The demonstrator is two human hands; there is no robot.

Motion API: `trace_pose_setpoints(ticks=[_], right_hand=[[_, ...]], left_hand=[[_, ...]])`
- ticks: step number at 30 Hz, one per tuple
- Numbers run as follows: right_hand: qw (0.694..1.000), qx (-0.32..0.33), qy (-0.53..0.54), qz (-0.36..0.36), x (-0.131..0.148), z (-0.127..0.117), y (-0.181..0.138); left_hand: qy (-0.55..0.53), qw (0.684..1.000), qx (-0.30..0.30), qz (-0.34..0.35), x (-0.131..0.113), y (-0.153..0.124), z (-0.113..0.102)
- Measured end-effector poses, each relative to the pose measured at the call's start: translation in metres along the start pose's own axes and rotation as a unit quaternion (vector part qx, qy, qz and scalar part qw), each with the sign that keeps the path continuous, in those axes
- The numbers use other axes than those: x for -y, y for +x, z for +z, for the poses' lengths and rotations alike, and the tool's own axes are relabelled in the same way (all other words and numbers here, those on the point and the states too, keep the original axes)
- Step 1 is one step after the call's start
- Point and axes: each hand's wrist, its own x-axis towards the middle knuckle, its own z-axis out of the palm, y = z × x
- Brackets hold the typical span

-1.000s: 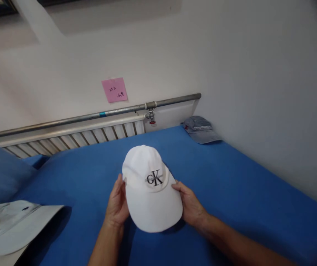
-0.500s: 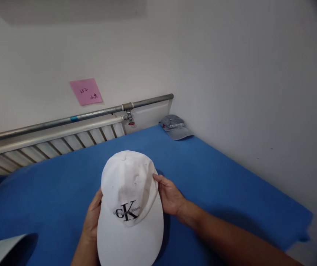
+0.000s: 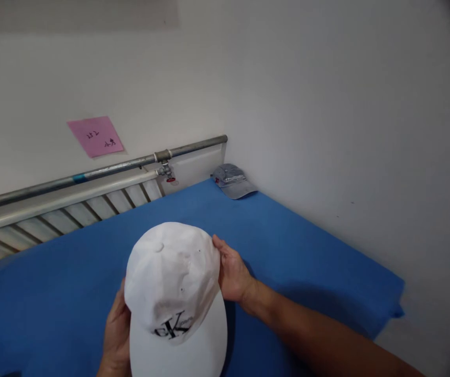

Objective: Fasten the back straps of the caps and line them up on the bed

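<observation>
A white baseball cap with black "CK" lettering on its front is held between both hands, its brim toward me. My left hand grips the cap's left side, with most of its fingers hidden behind it. On the right side, my right hand is closed on the cap's edge, its thumb along the outside and the other fingers out of sight underneath. Below the cap lies a blue-covered tabletop.
A grey baseball cap rests in the far corner against the wall. Along the back run a metal pipe with a valve and a white radiator. A pink note is stuck to the wall.
The white cap has tipped so more of its crown and top button show, and its lettering sits lower. The view has shifted right, and the pale object at lower left has nearly left it.
</observation>
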Motion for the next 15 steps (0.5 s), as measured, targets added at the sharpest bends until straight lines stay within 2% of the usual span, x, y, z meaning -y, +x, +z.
trace_pose_setpoints(ticks=[3,5,7,10,15], right_hand=[[1.0,0.012,-0.002,0.007,0.005,0.002,-0.003],[1.0,0.027,-0.006,0.003,0.008,0.003,-0.004],[0.999,0.039,-0.012,-0.011,0.009,0.003,-0.005],[0.998,0.045,-0.022,-0.024,0.008,0.002,-0.005],[0.999,0.036,-0.034,-0.004,0.005,0.005,-0.011]], left_hand=[[-0.012,0.997,0.072,0.029,0.003,0.001,0.002],[-0.006,0.996,0.09,0.024,0.005,0.001,0.006],[0.011,0.997,0.076,0.005,0.006,0.001,0.012],[0.038,0.999,0.021,-0.019,0.006,-0.002,0.016],[0.03,0.998,-0.02,-0.046,0.004,-0.014,0.003]])
